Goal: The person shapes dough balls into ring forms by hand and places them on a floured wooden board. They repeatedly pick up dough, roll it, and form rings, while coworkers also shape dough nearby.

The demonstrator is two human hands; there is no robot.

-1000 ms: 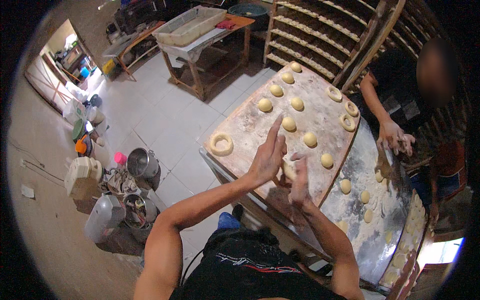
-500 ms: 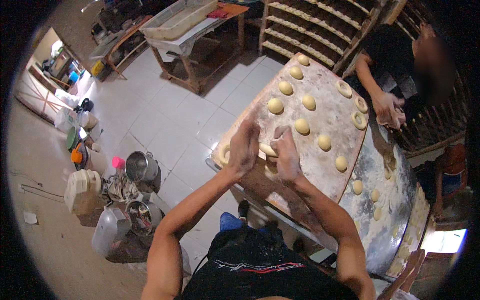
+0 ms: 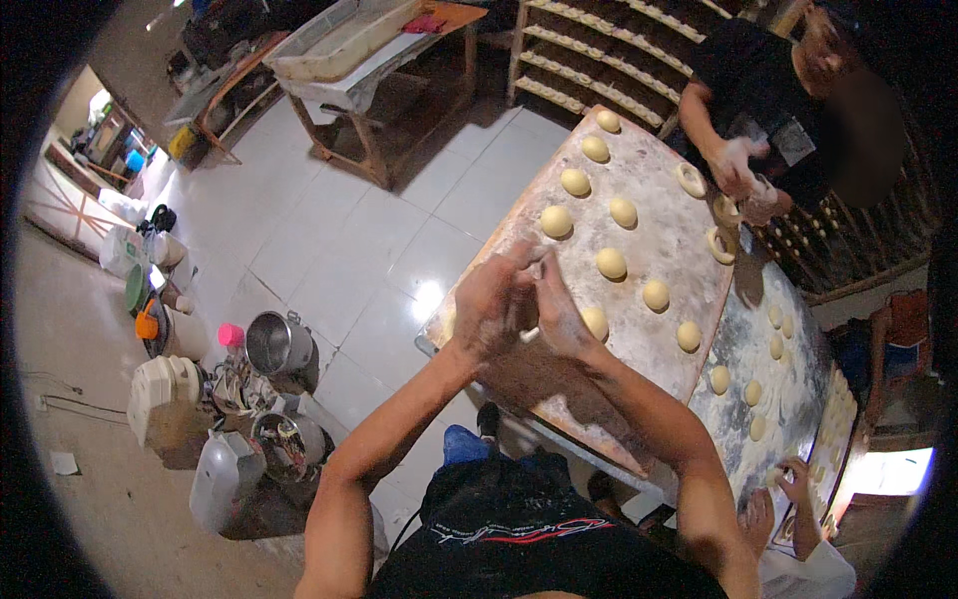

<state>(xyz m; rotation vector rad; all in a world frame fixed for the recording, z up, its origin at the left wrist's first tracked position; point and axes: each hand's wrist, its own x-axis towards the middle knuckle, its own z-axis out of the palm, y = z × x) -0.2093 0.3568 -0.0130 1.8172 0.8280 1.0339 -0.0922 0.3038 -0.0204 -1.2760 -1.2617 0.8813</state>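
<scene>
My left hand and my right hand are brought together over the near left part of a floured wooden board. Their fingers close around a piece of dough, of which only a pale bit shows between the palms. Just right of my right hand sits a round dough ball. Several more dough balls lie spread over the board beyond my hands. A pale edge of dough peeks out left of my left hand.
A co-worker at the far right handles dough beside several dough rings. Another person's hands are at the lower right, over a floured metal table. Racks of dough stand behind. Pots and jugs sit on the floor left.
My hands have come together, hiding most of the dough that showed between them. The co-worker's hands have moved toward the rings, and another person's hands have moved over the metal table.
</scene>
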